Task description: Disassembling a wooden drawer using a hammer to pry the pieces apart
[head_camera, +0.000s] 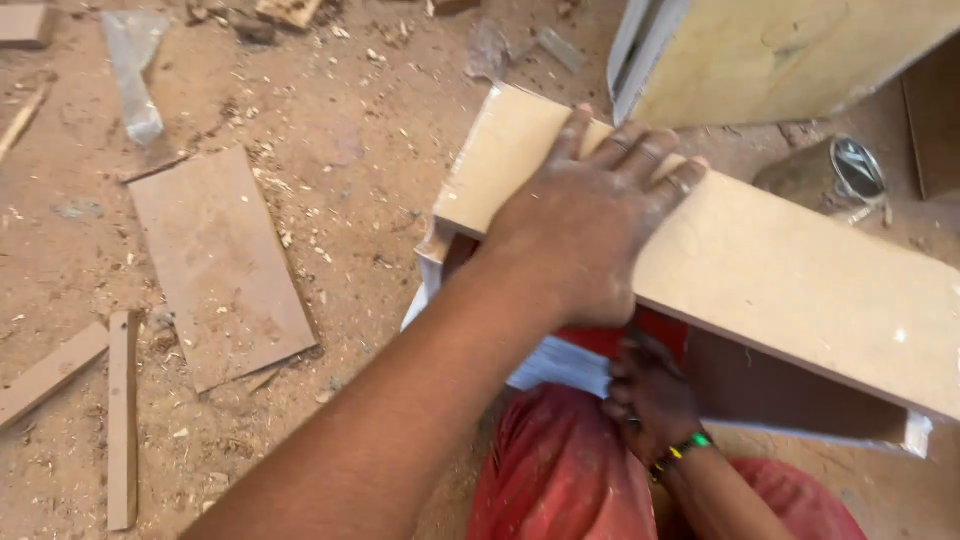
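The left hand (590, 225) lies flat, fingers spread, pressing on the top face of a pale board (760, 270) that stands as the upper side of a box-like wooden piece over the person's lap. The right hand (650, 395) is tucked beneath that board, fingers curled at its lower white edge; what it grips cannot be told. Below both hands shows red cloth (560, 470). Left of the left arm, the sawdust-strewn dirt floor (350, 150) carries a flat brown panel (220, 265) and thin wood strips (120, 420). Beyond the fingertips leans a large plywood sheet (790, 50), with a metal tin (850, 170) beside it.
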